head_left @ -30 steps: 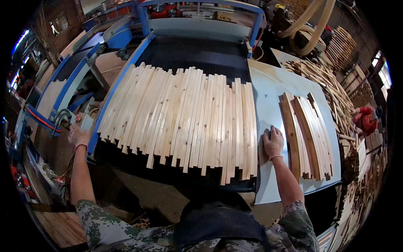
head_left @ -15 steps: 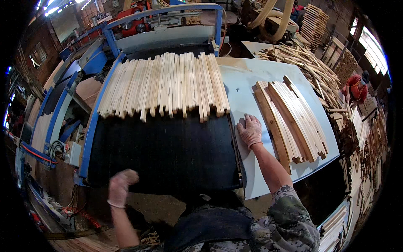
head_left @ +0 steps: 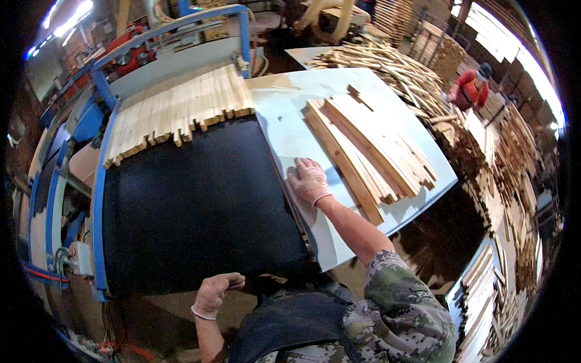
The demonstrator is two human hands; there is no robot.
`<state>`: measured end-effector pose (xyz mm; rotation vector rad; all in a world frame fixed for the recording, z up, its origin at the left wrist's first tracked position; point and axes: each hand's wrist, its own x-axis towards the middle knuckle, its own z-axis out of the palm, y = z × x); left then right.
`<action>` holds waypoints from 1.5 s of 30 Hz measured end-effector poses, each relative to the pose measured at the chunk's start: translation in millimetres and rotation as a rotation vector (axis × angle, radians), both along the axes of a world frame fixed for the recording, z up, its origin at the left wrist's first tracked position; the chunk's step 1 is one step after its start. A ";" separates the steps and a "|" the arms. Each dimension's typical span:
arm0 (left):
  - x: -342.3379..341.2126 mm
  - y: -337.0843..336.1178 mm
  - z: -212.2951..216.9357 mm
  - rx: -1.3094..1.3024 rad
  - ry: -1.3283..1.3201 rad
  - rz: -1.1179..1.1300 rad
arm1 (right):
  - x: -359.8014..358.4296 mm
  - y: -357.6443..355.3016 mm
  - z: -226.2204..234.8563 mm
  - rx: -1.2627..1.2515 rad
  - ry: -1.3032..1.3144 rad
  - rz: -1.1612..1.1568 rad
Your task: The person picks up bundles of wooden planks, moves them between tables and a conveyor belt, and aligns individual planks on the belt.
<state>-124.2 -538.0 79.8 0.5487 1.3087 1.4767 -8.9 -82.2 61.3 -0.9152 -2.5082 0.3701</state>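
Note:
My right hand [head_left: 308,180], in a knit glove, rests flat on the white side table [head_left: 284,127], just left of a fanned stack of wooden slats [head_left: 369,151]. Close to my waist my left hand [head_left: 215,293], also gloved, hangs loosely curled at the near edge of the black conveyor belt [head_left: 193,206] and holds nothing. A row of pale wooden slats [head_left: 178,112] lies side by side at the far end of the belt, by the blue machine frame [head_left: 100,181].
A large heap of loose slats [head_left: 399,75] lies beyond the white table. A person in red [head_left: 471,88] works at the right among stacked wood [head_left: 520,181]. More slat bundles [head_left: 484,290] stand at the lower right. A grey control box [head_left: 78,257] hangs at the belt's left.
The row of slats has travelled away from me along the belt toward the machine. My left hand came off the belt's left edge and in toward my waist. My right hand stayed on the white table.

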 end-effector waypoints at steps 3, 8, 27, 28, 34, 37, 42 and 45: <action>-4.2 24.7 11.9 0.011 0.059 -0.092 | 29.4 -17.3 9.9 -0.095 -0.044 0.005; -2.4 82.1 18.0 0.049 -0.001 -0.222 | 94.2 -19.4 46.5 -0.120 -0.074 -0.078; 203.7 443.5 34.2 -0.423 0.885 -0.064 | 313.9 278.4 103.8 -0.098 -0.112 -0.516; 209.5 454.2 35.8 -0.475 0.914 -0.049 | 323.8 297.3 100.3 -0.147 -0.129 -0.479; 211.4 470.3 17.9 -0.530 0.787 0.040 | 330.8 336.4 85.6 -0.473 -0.156 -0.214; 206.9 477.8 19.1 -0.546 0.687 0.016 | 328.8 334.8 94.0 -0.463 -0.103 -0.212; 208.6 484.7 30.7 -0.441 0.484 0.094 | 332.8 346.5 87.8 -0.472 -0.151 -0.196; 208.6 489.9 39.2 -0.505 0.480 0.136 | 335.4 352.8 80.8 -0.491 -0.151 -0.167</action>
